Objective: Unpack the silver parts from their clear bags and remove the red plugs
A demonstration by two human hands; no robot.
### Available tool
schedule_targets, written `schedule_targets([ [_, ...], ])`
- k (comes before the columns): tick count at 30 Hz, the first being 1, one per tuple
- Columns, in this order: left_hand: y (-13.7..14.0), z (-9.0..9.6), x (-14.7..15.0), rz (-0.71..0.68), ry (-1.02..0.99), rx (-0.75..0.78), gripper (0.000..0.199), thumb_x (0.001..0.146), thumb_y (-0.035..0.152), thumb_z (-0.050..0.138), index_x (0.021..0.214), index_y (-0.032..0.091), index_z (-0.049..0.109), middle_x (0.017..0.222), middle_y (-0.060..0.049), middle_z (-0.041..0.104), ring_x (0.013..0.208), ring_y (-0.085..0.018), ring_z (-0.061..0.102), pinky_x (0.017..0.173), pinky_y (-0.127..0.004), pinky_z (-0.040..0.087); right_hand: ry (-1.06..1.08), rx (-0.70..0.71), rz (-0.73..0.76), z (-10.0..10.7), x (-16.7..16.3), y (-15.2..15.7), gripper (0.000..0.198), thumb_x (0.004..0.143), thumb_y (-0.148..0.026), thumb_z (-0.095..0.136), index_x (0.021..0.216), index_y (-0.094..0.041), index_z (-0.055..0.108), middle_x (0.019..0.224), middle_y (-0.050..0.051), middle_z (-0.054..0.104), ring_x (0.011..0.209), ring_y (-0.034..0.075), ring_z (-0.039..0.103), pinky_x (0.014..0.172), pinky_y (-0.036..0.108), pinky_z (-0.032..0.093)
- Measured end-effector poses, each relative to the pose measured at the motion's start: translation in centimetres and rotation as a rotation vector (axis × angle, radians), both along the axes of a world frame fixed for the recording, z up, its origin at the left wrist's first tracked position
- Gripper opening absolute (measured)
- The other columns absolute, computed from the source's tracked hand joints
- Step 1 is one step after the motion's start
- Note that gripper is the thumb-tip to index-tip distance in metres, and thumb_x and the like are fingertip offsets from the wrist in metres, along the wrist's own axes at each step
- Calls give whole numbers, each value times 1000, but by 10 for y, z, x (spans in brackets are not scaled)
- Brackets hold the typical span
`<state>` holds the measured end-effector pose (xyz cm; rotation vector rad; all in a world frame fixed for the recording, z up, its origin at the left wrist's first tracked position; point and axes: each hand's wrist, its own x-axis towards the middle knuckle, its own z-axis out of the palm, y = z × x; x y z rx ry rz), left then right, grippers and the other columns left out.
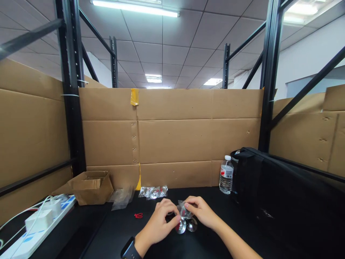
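In the head view, my right hand (pixel 201 212) pinches a small clear plastic bag (pixel 184 210) between thumb and fingers. On the other side of the bag, my left hand (pixel 163 220) is curled closed, thumb and index finger close together. What lies between them, if anything, is hidden. Just below the bag are a shiny round metal piece (pixel 181 226) with some red at its left edge and a second round metal piece (pixel 192 225). A small loop of red cord (pixel 138 216) lies to the left of my left hand.
Behind my hands lie several shiny bagged pieces (pixel 153 192) and clear plastic bags (pixel 121 198). A cardboard box (pixel 93 189) and a white power strip (pixel 40 230) stand left. A water bottle (pixel 226 176) and a large black bag (pixel 283 201) stand right. Cardboard walls (pixel 175 140) enclose the table.
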<state>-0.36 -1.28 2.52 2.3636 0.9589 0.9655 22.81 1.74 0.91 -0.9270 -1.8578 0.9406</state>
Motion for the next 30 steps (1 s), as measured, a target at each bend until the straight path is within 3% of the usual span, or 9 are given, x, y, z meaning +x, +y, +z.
schedule_targets([
  [3,2,-4,1,-17,10,-18,17,92,39,63,96,26,73,100,-3,72,107,-22,57,99,-36,38,33,-39,-3,-2,1,2,49,85,-62,65,86,-16,80,80,5,65,73,18,58,69,29,45],
  [7,8,-14,3,74,-42,-80,31,84,30,71,114,26,68,102,-3,72,105,-23,58,95,-35,41,66,-123,-5,-4,0,2,50,82,-64,68,80,-16,80,74,2,63,68,15,53,65,27,41],
  [11,8,-15,5,17,-25,-68,13,87,24,65,94,26,75,92,-2,72,102,-21,59,95,-35,40,167,-246,-4,-7,0,2,48,77,-63,74,75,-15,77,69,1,61,62,12,49,62,26,38],
  [14,5,-11,4,-34,36,-29,26,85,14,57,80,28,78,97,-3,71,107,-22,57,99,-37,38,208,-303,-23,-8,2,4,50,77,-64,73,79,-14,78,68,2,63,60,12,51,61,26,39],
  [17,5,-9,3,26,55,14,42,76,2,43,75,27,77,107,-4,68,113,-22,54,101,-40,37,144,-185,-49,-7,3,6,50,81,-64,69,86,-15,80,78,5,67,66,15,56,63,27,43],
  [19,5,-10,3,90,25,30,44,75,1,39,83,25,75,108,-5,67,113,-22,54,100,-40,38,91,-49,-72,-5,3,7,46,83,-61,69,86,-16,81,83,6,66,72,16,59,66,28,45],
  [23,8,-16,3,162,-36,3,28,91,20,47,112,25,64,116,-6,65,113,-24,56,99,-39,40,-45,152,-139,2,1,1,37,88,-52,68,87,-18,82,82,7,67,75,18,61,67,28,43],
  [26,10,-23,5,154,-32,-40,26,96,32,51,119,27,61,119,-5,65,114,-24,57,101,-40,40,-151,221,-140,10,2,-6,34,92,-48,64,88,-21,83,80,7,70,74,19,62,66,28,43],
  [30,11,-29,8,135,-19,-66,22,96,34,54,112,27,66,116,-5,67,111,-24,58,100,-39,41,-142,241,-113,18,3,-11,34,94,-47,62,88,-21,83,83,8,73,79,20,66,71,30,47],
])
